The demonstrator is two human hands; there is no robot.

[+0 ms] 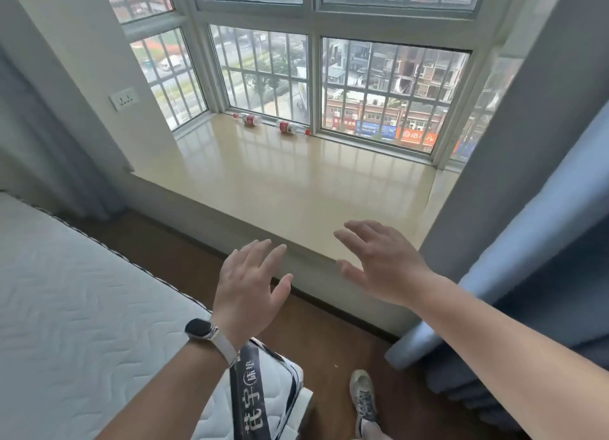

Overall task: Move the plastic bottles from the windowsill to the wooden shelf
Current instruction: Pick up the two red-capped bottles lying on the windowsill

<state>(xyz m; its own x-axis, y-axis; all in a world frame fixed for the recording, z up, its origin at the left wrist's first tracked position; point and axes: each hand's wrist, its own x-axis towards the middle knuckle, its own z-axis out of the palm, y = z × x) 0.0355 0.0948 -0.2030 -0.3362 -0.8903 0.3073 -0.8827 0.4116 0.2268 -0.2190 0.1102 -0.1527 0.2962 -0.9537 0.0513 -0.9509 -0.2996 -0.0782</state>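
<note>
Head view of a bay window. Two clear plastic bottles with red labels and red caps lie on their sides at the far edge of the glossy cream windowsill (283, 189), close against the barred window frame (314, 77): the left bottle (247, 119) and the right bottle (292, 127) near each other but apart. Both hands are raised over the sill's near edge, well apart from the bottles and holding nothing; the left hand (248, 288), a dark smartwatch (201, 328) at its wrist, and the right hand (379, 265) each show fingers spread and loosely extended. A white quilted mattress (82, 301) lies at near left, a blue curtain (534, 248) at right; the wooden shelf is not in view. Likely hazards: the sill is deep, so the reach calls for a long lean; a bottle lying flat on a smooth surface may roll when touched off-centre; a light, probably empty bottle may slip from a loose grasp
</note>
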